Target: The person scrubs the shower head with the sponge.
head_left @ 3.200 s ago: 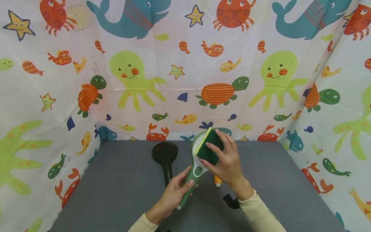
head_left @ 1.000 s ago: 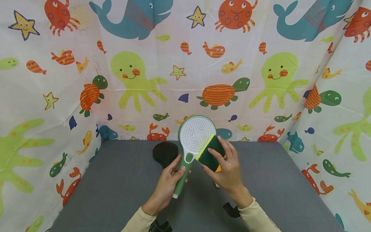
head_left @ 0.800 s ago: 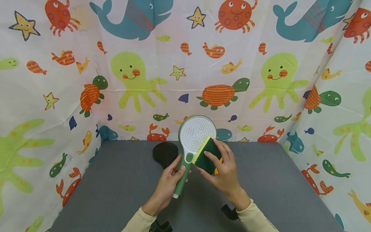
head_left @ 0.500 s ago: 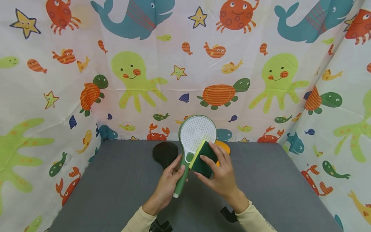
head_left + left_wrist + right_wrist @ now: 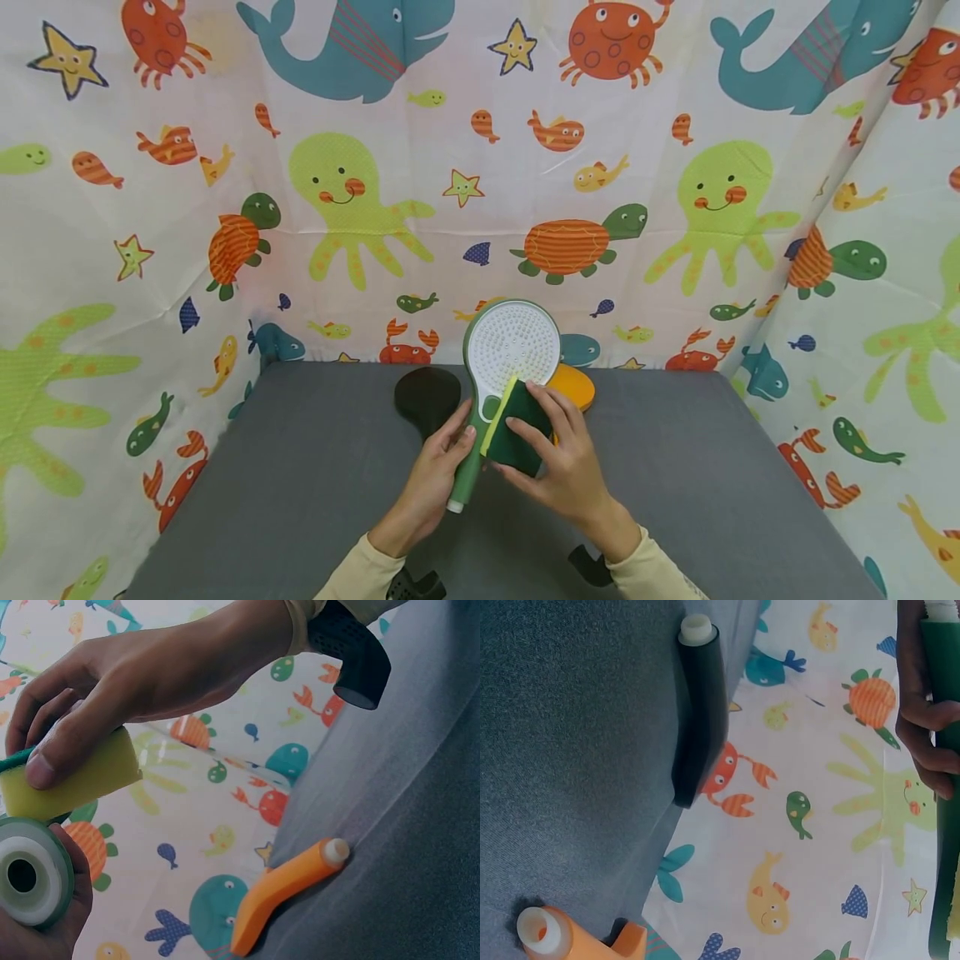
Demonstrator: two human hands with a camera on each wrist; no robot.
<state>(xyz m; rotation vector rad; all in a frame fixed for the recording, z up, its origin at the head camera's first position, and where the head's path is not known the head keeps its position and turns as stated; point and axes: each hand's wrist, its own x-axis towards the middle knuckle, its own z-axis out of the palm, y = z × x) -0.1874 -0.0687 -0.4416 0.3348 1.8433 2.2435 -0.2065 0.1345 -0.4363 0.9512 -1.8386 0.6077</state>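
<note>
A green shower head (image 5: 513,342) with a white nozzle face is held by its handle in my left hand (image 5: 432,477), tilted above the table. In my right hand (image 5: 564,454) I pinch a sponge (image 5: 519,433), dark green on one side and yellow on the other. Its yellow side lies against the shower head near the button and upper handle. The left wrist view shows the yellow sponge (image 5: 82,776) over the handle's round end (image 5: 34,874). At the right edge of the right wrist view, the left fingers (image 5: 930,742) wrap the green handle (image 5: 941,675).
On the grey table (image 5: 315,492) lie a black shower head (image 5: 426,398) at the back left and an orange shower head (image 5: 573,387) behind my right hand. Curtains (image 5: 465,275) printed with sea animals wall the back and both sides.
Over the last second the sponge in my right hand has slid down and left from the nozzle face's edge towards the handle. Earlier, the left hand moved the shower head left and up.
</note>
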